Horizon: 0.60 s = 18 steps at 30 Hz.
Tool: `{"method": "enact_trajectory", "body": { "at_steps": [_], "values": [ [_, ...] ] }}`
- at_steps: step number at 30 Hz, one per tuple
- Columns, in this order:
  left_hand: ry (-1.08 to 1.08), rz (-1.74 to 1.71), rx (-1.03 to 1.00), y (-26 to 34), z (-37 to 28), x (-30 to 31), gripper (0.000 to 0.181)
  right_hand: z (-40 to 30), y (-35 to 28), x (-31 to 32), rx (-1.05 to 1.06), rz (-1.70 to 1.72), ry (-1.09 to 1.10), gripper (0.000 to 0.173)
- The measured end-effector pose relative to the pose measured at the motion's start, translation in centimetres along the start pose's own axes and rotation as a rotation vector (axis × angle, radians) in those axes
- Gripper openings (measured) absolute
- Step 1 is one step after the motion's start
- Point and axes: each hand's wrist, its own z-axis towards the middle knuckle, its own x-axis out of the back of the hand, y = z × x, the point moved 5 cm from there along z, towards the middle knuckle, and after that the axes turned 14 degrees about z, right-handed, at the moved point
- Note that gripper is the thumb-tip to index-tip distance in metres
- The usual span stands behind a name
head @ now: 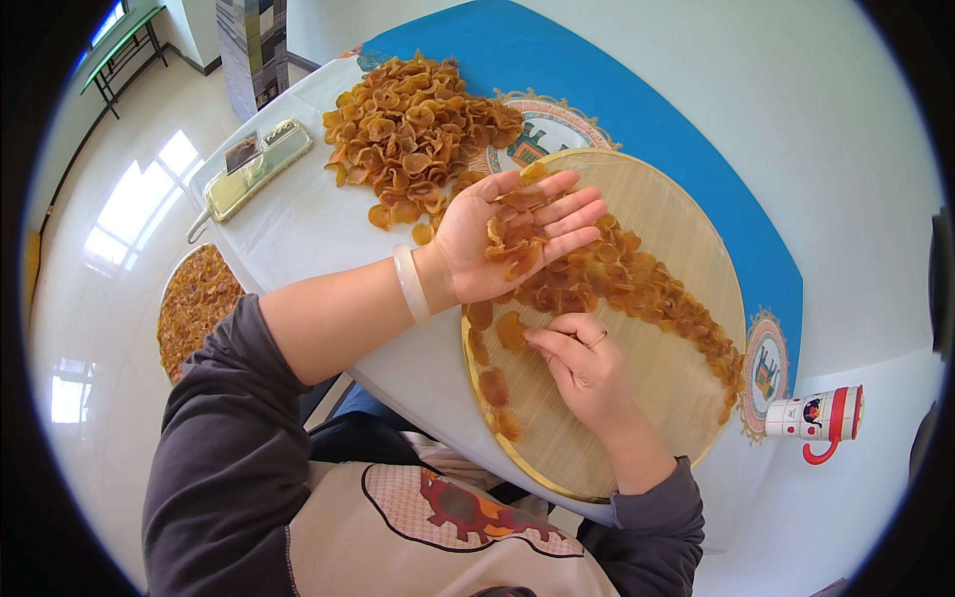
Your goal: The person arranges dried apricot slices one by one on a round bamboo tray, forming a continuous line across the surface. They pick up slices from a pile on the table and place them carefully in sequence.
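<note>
My left hand (477, 239) is held palm up over the far left part of a round bamboo tray (664, 373). A small heap of thin amber-brown dried slices (515, 237) lies in its palm, and its fingers are stretched out. Below it, the thumb and forefinger of my right hand (586, 366) pinch the edge of one dried slice (511, 330) at the tray's left side. Single slices (493, 386) follow the left rim. An overlapping band of slices (656, 287) curves across the tray to its right edge. My left hand hides part of the tray.
A large pile of dried slices (406, 123) sits on the white-covered table (291, 246) beyond the tray. A phone in a clear case (257, 172) lies at left. A red-handled mug (817, 414) stands at right. Another full round container (198, 306) is lower left.
</note>
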Motion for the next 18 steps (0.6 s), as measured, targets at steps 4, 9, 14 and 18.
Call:
{"method": "enact_trajectory", "body": {
  "at_steps": [4,9,14,18],
  "values": [
    [-0.017,-0.008,0.003,0.0,0.1,0.1,0.054,0.4,0.4,-0.1,0.047,-0.034,-0.012,0.027],
    [-0.035,-0.004,0.020,-0.3,0.2,0.2,0.055,1.0,0.2,-0.1,0.082,-0.074,-0.027,0.024],
    [-0.028,0.000,0.032,-0.5,0.2,0.4,0.056,1.0,0.2,-0.2,0.072,-0.110,-0.010,0.023],
    [-0.023,0.018,0.028,-0.5,0.1,0.3,0.056,1.0,0.3,-0.2,0.063,-0.119,-0.013,0.024]
  ]
}}
